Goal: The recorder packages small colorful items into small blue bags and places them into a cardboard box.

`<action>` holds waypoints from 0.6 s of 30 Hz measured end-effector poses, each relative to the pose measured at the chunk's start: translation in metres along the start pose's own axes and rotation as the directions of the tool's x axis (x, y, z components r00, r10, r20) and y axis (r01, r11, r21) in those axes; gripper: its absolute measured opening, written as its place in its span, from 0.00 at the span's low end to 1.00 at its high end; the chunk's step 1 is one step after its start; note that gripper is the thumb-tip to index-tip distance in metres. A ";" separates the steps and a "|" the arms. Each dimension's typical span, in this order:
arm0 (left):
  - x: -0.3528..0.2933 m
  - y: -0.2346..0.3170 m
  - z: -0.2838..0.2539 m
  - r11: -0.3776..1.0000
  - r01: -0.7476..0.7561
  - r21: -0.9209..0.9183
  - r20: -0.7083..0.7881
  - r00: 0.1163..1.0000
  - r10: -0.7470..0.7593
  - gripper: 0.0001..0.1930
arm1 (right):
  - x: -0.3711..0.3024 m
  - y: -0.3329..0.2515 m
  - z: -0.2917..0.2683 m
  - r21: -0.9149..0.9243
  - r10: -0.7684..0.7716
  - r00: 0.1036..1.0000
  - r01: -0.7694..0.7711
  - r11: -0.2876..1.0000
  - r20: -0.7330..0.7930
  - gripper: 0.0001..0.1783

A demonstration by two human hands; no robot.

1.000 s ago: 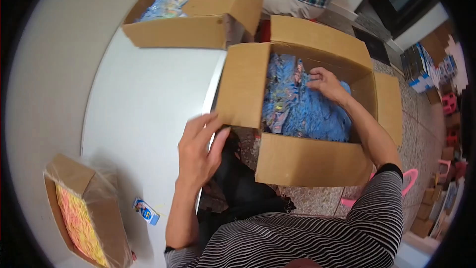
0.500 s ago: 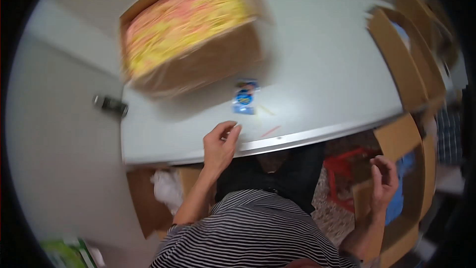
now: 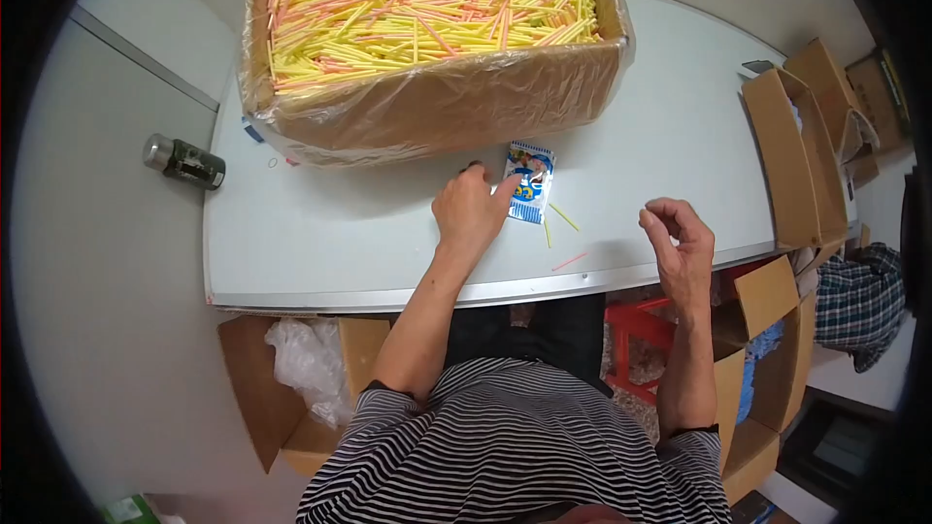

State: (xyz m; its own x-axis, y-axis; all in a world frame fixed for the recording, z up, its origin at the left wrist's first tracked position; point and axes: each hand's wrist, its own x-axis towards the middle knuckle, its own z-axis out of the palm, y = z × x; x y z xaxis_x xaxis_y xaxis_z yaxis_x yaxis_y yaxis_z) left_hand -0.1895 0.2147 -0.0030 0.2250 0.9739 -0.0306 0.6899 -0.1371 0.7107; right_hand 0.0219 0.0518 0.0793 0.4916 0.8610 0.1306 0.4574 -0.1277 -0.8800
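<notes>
A small blue and silver packet (image 3: 530,175) lies flat on the white table. My left hand (image 3: 468,209) reaches over the table at the packet's left edge. Its thumb is stretched toward the packet, the fingers are apart, and I see nothing in its grasp. My right hand (image 3: 684,252) hovers near the table's front edge, fingers curled loosely with a gap to the thumb and nothing visible between them. Loose yellow sticks (image 3: 563,217) and a pink stick (image 3: 570,261) lie between the hands. Behind them stands a plastic-lined cardboard box (image 3: 466,109) full of thin pink and yellow sticks (image 3: 427,15).
A dark flask with a metal cap (image 3: 184,162) is at the left. An open long carton (image 3: 791,155) stands at the table's right end. Below the edge are a carton with clear plastic (image 3: 311,369), a carton with blue packets (image 3: 767,369) and a red stool (image 3: 631,349).
My left hand has moved forward and right to the packet. My right hand has risen from beside the lower carton to over the table's front edge. The view has shifted.
</notes>
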 end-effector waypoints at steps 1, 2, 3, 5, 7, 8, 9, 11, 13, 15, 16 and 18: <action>0.013 -0.003 0.007 0.996 -0.011 0.088 0.024 1.000 0.009 0.22 | 0.011 -0.005 0.001 -0.023 -0.019 1.000 0.019 1.000 0.006 0.07; 0.022 -0.005 0.012 0.984 -0.023 0.176 0.045 0.999 0.016 0.23 | 0.020 -0.009 0.002 -0.043 -0.041 0.999 0.042 0.998 0.013 0.07; 0.025 -0.008 0.015 0.986 -0.018 0.167 0.035 0.999 0.013 0.23 | 0.025 -0.010 0.002 -0.067 -0.062 0.998 0.062 0.996 0.003 0.06; 0.027 -0.011 0.028 0.980 -0.076 0.183 0.038 0.997 0.071 0.23 | 0.042 -0.014 -0.005 -0.106 -0.114 0.993 0.114 0.988 0.001 0.05; 0.029 -0.017 0.034 0.986 -0.083 0.146 -0.019 0.996 0.087 0.21 | 0.062 -0.028 -0.009 -0.150 -0.204 0.979 0.204 0.967 0.017 0.05; 0.029 -0.020 0.035 0.994 -0.073 0.083 0.022 0.997 0.071 0.20 | 0.073 -0.042 -0.010 -0.189 -0.261 0.965 0.262 0.946 0.029 0.05; 0.030 -0.023 0.035 0.998 -0.061 0.019 0.065 0.996 0.060 0.19 | 0.086 -0.056 -0.008 -0.226 -0.318 0.947 0.319 0.920 0.042 0.05; 0.030 -0.020 0.034 0.999 -0.046 0.009 0.048 0.998 0.046 0.18 | 0.113 -0.087 -0.006 -0.288 -0.419 0.905 0.422 0.860 0.077 0.07; 0.029 -0.022 0.030 0.999 -0.023 -0.025 0.080 0.997 0.025 0.17 | 0.144 -0.113 0.006 -0.268 -0.513 0.850 0.524 0.808 0.117 0.09; 0.030 -0.023 0.030 0.998 -0.036 -0.058 0.074 0.996 0.040 0.16 | 0.180 -0.127 0.019 -0.296 -0.561 0.811 0.584 0.756 0.168 0.10; 0.030 -0.025 0.030 0.996 -0.037 -0.079 0.073 0.996 0.043 0.15 | 0.198 -0.133 0.029 -0.298 -0.567 0.806 0.590 0.751 0.169 0.10; 0.030 -0.026 0.030 0.995 -0.051 -0.086 0.064 0.996 0.056 0.14 | 0.233 -0.143 0.048 -0.418 -0.563 0.758 0.652 0.632 0.330 0.11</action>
State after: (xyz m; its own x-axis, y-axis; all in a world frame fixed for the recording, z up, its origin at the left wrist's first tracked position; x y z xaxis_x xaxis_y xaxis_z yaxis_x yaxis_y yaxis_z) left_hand -0.1800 0.2419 -0.0432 0.3075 0.9509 -0.0357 0.6158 -0.1703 0.7693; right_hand 0.0353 0.2940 0.2132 -0.1298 0.8867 0.4437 0.9199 0.2748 -0.2799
